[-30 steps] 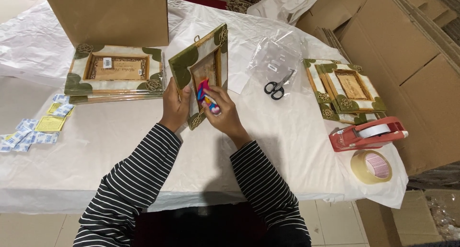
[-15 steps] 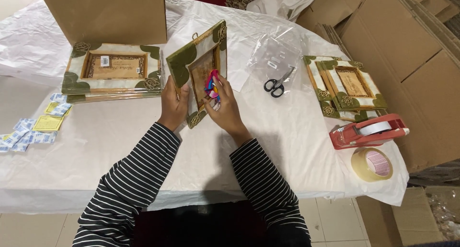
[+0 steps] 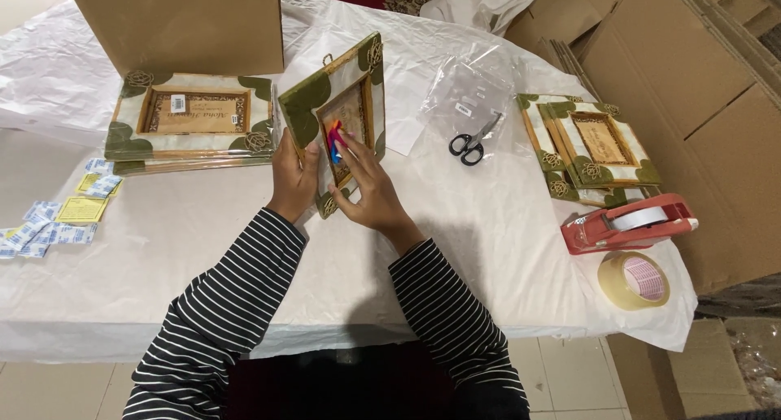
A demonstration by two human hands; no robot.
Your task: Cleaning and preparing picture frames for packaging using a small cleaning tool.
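A decorative picture frame point(image 3: 335, 119), cream with green corners and small gold rosettes, is held tilted up on its lower edge above the middle of a table covered in white plastic sheeting point(image 3: 488, 249), seen from the head camera looking down. The left hand point(image 3: 294, 180) is wrapped around the frame's left edge, its fingers closed on that edge. The right hand point(image 3: 370, 188) is laid against the front of the frame, its fingers pressed together on a small bright object point(image 3: 334, 139) in pink, orange and blue at the frame's centre panel; what that object is cannot be told. Both forearms are clothed in black-and-white striped sleeves. To the left, a stack of matching frames point(image 3: 191, 123) is lying flat before a brown cardboard box point(image 3: 179, 21), with small blue-and-white sachets and yellow slips point(image 3: 57, 220) scattered nearer the table's left edge. To the right, black-handled scissors point(image 3: 472, 143) are resting beside clear plastic bags point(image 3: 472, 90), another pile of frames point(image 3: 590, 147) is lying flat, and a red tape dispenser point(image 3: 626, 225) is sitting just above a loose roll of tape point(image 3: 634, 280).
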